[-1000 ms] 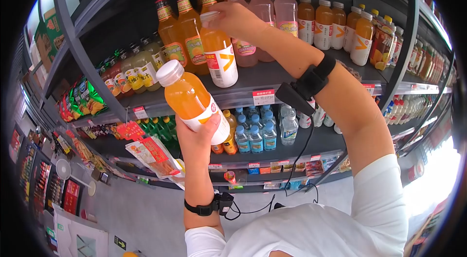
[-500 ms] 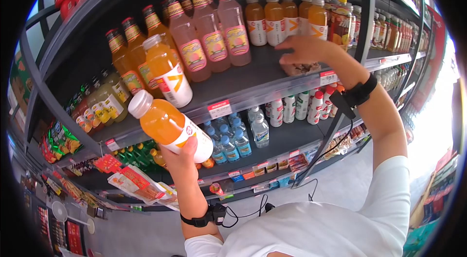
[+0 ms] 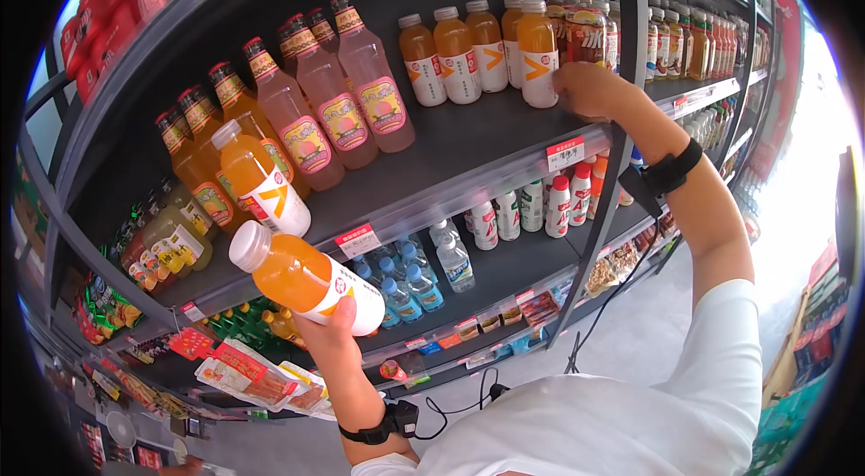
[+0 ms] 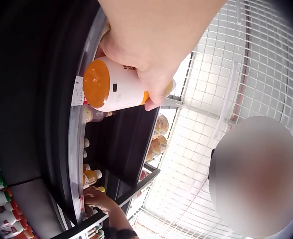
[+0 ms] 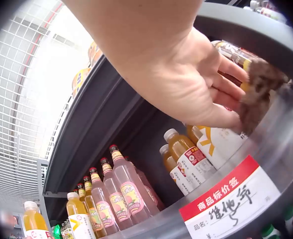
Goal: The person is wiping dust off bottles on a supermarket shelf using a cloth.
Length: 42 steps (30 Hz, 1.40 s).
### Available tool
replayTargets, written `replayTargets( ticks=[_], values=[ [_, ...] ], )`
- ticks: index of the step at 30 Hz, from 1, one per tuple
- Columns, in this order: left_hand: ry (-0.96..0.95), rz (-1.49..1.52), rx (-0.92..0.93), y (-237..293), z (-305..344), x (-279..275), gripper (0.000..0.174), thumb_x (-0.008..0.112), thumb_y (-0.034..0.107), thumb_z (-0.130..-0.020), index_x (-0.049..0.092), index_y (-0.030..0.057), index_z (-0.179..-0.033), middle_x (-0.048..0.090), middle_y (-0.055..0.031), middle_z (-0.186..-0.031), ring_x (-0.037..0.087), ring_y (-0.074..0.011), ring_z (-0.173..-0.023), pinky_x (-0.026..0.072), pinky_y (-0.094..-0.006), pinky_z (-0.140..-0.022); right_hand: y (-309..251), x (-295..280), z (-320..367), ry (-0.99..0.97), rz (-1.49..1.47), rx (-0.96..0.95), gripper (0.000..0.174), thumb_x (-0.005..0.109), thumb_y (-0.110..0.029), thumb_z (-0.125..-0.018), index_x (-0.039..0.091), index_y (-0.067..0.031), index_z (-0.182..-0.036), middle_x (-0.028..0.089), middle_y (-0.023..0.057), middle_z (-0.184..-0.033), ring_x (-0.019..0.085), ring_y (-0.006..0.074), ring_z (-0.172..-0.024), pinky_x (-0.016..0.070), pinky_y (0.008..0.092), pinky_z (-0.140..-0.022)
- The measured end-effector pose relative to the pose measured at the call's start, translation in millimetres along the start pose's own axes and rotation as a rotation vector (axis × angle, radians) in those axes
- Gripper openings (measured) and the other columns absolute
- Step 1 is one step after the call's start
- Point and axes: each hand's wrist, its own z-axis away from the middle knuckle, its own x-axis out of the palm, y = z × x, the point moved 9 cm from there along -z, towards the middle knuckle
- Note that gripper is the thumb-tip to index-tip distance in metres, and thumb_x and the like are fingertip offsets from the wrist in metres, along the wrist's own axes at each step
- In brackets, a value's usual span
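Note:
My left hand [image 3: 335,332] grips a plastic bottle of orange drink [image 3: 302,273] with a white cap and white label, tilted in front of the shelf edge. The left wrist view shows the thumb and fingers wrapped round this bottle [image 4: 116,84]. A matching bottle [image 3: 261,179] stands at the shelf's front, before the orange glass bottles. Farther right, my right hand [image 3: 590,90] is at the shelf edge beside another such bottle [image 3: 539,57]. In the right wrist view its thumb and fingers close round a brown, fuzzy-looking thing [image 5: 261,89], whose kind is unclear.
Pink glass bottles [image 3: 342,116] stand mid-shelf, left of several white-labelled orange bottles [image 3: 455,57]. A price tag [image 3: 566,154] hangs on the shelf lip. A dark upright post [image 3: 631,17] rises near the right hand. Water bottles [image 3: 423,287] fill the shelf below; red packs [image 3: 117,17] sit above.
My right hand has left the cap of the standing orange bottle and moved right to the brown thing, which has shifted right past the price tag. The left hand keeps its bottle.

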Motion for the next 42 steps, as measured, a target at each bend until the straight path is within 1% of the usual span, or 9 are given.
replayTargets(
  ticks=[1, 6, 12, 16, 18, 24, 28, 30, 42],
  values=[
    [-0.003, -0.001, 0.009, -0.8, 0.2, -0.8, 0.073, 0.07, 0.016, -0.073, 0.038, 0.0006, -0.137, 0.054, -0.0187, -0.124, 0.058, -0.0321, -0.113, 0.0469, -0.0449, -0.099, 8.1, 7.9, -3.5, -0.09, 0.148, 0.018, 0.019, 0.06, -0.018, -0.085, 0.064, -0.0051, -0.098, 0.065, 0.0185, -0.086, 0.065, 0.0373, -0.085, 0.0524, 0.043, -0.077],
    [0.022, -0.01, -0.024, -3.5, -0.2, 7.1, 0.072, 0.068, 0.013, -0.073, 0.038, 0.0007, -0.137, 0.054, -0.017, -0.125, 0.059, -0.0305, -0.112, 0.0472, -0.0437, -0.099, 33.3, -82.4, -8.6, 0.703, -0.319, 0.116, 0.053, 0.067, -0.042, -0.083, 0.061, -0.0011, -0.116, 0.065, 0.0216, -0.109, 0.064, 0.037, -0.102, 0.0523, 0.0441, -0.084],
    [-0.009, -0.009, -0.086, 2.3, 4.8, 28.8, 0.073, 0.069, 0.013, -0.073, 0.038, 0.0016, -0.138, 0.053, -0.0146, -0.126, 0.058, -0.0279, -0.113, 0.0464, -0.042, -0.1, 56.0, -72.4, -70.5, 0.517, -0.435, 0.433, 0.067, 0.057, -0.055, -0.084, 0.053, -0.0067, -0.131, 0.06, 0.0204, -0.126, 0.057, 0.0358, -0.118, 0.047, 0.0457, -0.096],
    [-0.02, -0.031, -0.065, 3.1, 9.4, 21.0, 0.072, 0.07, 0.014, -0.073, 0.039, 0.0013, -0.137, 0.052, -0.013, -0.126, 0.055, -0.0261, -0.116, 0.0449, -0.0406, -0.1, 79.5, -41.7, -140.0, 0.553, -0.282, 0.198, 0.067, 0.056, -0.057, -0.084, 0.056, -0.0085, -0.13, 0.06, 0.0203, -0.127, 0.059, 0.0353, -0.116, 0.0472, 0.0467, -0.095],
    [0.012, 0.003, -0.065, 6.0, 12.7, 15.4, 0.073, 0.07, 0.014, -0.072, 0.038, 0.0013, -0.137, 0.052, -0.0127, -0.127, 0.055, -0.0249, -0.116, 0.0435, -0.0397, -0.102, 31.7, -78.6, -62.3, 0.571, -0.359, 0.3, 0.064, 0.055, -0.057, -0.086, 0.058, -0.0088, -0.127, 0.064, 0.0194, -0.121, 0.061, 0.0351, -0.112, 0.0486, 0.0465, -0.093],
    [0.119, 0.064, -0.105, 10.6, 17.2, 1.2, 0.072, 0.073, 0.012, -0.068, 0.041, 0.0051, -0.132, 0.055, -0.0088, -0.118, 0.057, -0.0195, -0.108, 0.0468, -0.0344, -0.096, -56.9, -119.1, -13.4, 0.853, -0.418, -0.096, 0.053, 0.06, -0.048, -0.088, 0.061, -0.0077, -0.123, 0.07, 0.0169, -0.105, 0.069, 0.0335, -0.092, 0.0533, 0.0417, -0.083],
    [0.123, 0.033, -0.113, 4.0, 20.7, -5.4, 0.07, 0.075, 0.013, -0.067, 0.043, 0.005, -0.13, 0.055, -0.0087, -0.118, 0.057, -0.0195, -0.107, 0.047, -0.0343, -0.095, -131.7, -130.0, -40.2, 0.623, -1.028, -0.206, 0.055, 0.068, -0.046, -0.083, 0.064, -0.0048, -0.119, 0.072, 0.016, -0.099, 0.07, 0.0292, -0.089, 0.055, 0.0381, -0.079],
    [0.115, 0.004, -0.143, -0.2, 22.9, -9.6, 0.07, 0.077, 0.015, -0.067, 0.044, 0.0051, -0.128, 0.057, -0.0083, -0.116, 0.058, -0.0192, -0.104, 0.0475, -0.0345, -0.094, -174.0, -132.6, -48.9, 0.532, -1.126, -0.289, 0.055, 0.069, -0.044, -0.086, 0.063, -0.0014, -0.121, 0.071, 0.0145, -0.097, 0.069, 0.0183, -0.087, 0.0541, 0.0296, -0.077],
    [0.096, -0.056, -0.081, 23.2, 1.3, -15.4, 0.068, 0.076, 0.014, -0.07, 0.044, 0.0041, -0.129, 0.057, -0.0088, -0.116, 0.059, -0.0194, -0.104, 0.0492, -0.0349, -0.091, -315.7, -136.6, -68.6, 0.418, -0.923, -0.384, 0.051, 0.066, -0.05, -0.083, 0.07, -0.0055, -0.108, 0.071, 0.0167, -0.095, 0.069, 0.0304, -0.09, 0.0545, 0.0392, -0.08]
  ],
)
